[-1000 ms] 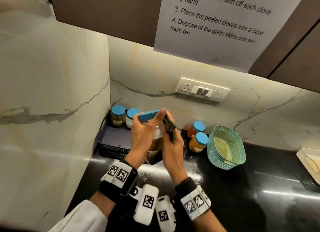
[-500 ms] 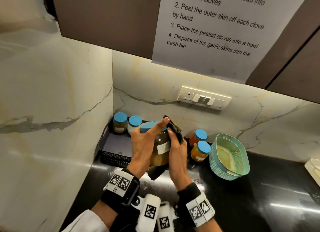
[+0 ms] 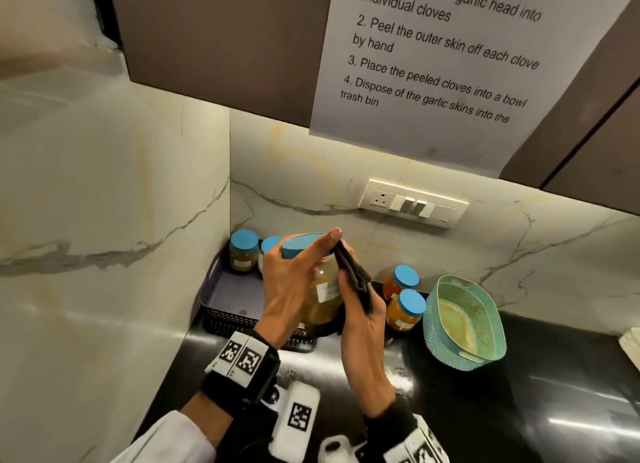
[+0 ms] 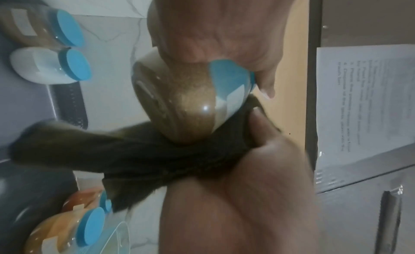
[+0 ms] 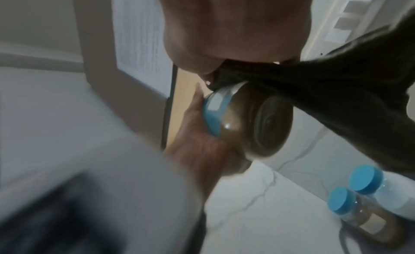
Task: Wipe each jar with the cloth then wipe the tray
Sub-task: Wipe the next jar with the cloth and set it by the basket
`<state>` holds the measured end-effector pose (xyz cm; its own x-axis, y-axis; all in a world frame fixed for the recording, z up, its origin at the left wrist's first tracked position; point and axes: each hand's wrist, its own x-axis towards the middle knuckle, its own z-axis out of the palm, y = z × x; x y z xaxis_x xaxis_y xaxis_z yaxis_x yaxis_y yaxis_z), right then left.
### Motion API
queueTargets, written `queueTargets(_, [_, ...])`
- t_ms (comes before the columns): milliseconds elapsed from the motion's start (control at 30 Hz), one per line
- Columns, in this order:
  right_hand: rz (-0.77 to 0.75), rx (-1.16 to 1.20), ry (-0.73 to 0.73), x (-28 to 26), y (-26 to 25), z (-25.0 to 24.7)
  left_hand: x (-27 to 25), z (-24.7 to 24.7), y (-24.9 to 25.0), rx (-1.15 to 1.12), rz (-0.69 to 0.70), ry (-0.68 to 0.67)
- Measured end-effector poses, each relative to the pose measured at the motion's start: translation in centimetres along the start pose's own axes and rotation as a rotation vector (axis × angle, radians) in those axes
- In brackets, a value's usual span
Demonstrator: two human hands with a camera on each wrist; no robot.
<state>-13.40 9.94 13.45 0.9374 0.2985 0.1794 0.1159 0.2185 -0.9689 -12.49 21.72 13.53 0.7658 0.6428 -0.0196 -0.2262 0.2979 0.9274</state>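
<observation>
My left hand (image 3: 294, 282) grips a blue-lidded jar of brown contents (image 3: 322, 300) above the front of the dark tray (image 3: 225, 310), forefinger stretched along the lid. My right hand (image 3: 360, 310) presses a dark cloth (image 3: 356, 279) against the jar's right side. From the left wrist, the cloth (image 4: 139, 156) wraps under the jar (image 4: 179, 101). From the right wrist, the cloth (image 5: 336, 98) lies against the jar (image 5: 253, 122). Two blue-lidded jars (image 3: 244, 251) stand at the tray's back left. Two orange-filled jars (image 3: 403, 310) stand on the counter to the right.
A teal perforated basket (image 3: 464, 324) stands right of the orange jars on the black counter (image 3: 519, 410). Marble walls close the corner at left and behind. A switch plate (image 3: 412, 203) and a printed sheet (image 3: 433, 64) on the cabinet hang above. A white object (image 3: 630, 348) sits at the right edge.
The jar, tilted a second ago, now stands more upright in the left hand. The right hand with the cloth has slid from the jar's top down along its right side.
</observation>
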Motion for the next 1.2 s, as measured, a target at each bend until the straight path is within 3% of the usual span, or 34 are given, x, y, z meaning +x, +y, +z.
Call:
queueTargets(133, [0.087, -0.033, -0.024, 3.1, -0.7, -0.6, -0.7, 0.9, -0.3, 0.071, 0.037, -0.043])
queueTargets(300, [-0.028, -0.050, -0.012, 0.9, -0.6, -0.7, 0.8, 1.1, 1.5, 0.039, 0.036, -0.036])
queueTargets(433, [0.067, -0.001, 0.001, 3.5, -2.3, -0.9, -0.1, 2.4, 2.3, 0.106, 0.055, -0.120])
queueTargets(500, [0.031, 0.003, 0.006, 3.4, -2.8, -0.7, -0.1, 2.9, 2.8, 0.100, 0.054, -0.149])
queueTargets(633, [-0.098, -0.007, 0.032, 1.1, -2.2, 0.0, 1.5, 2.7, 3.6, 0.095, 0.068, -0.111])
queueTargets(767, [-0.007, 0.032, 0.013, 3.3, -3.0, -0.6, 0.7, 2.9, 3.1, 0.102, 0.029, -0.108])
queueTargets(933, [-0.082, 0.003, 0.065, 1.1, -2.5, 0.6, 1.5, 2.5, 4.2, 0.096, 0.012, -0.091])
queueTargets(1067, [0.023, 0.071, 0.067, 3.6, -3.7, 0.2, -0.2, 3.2, 4.1, 0.115, 0.050, -0.134])
queueTargets(1200, [-0.080, 0.037, 0.085, 0.8, -2.7, 1.0, 1.0, 2.6, 4.7, 0.117, 0.075, -0.112])
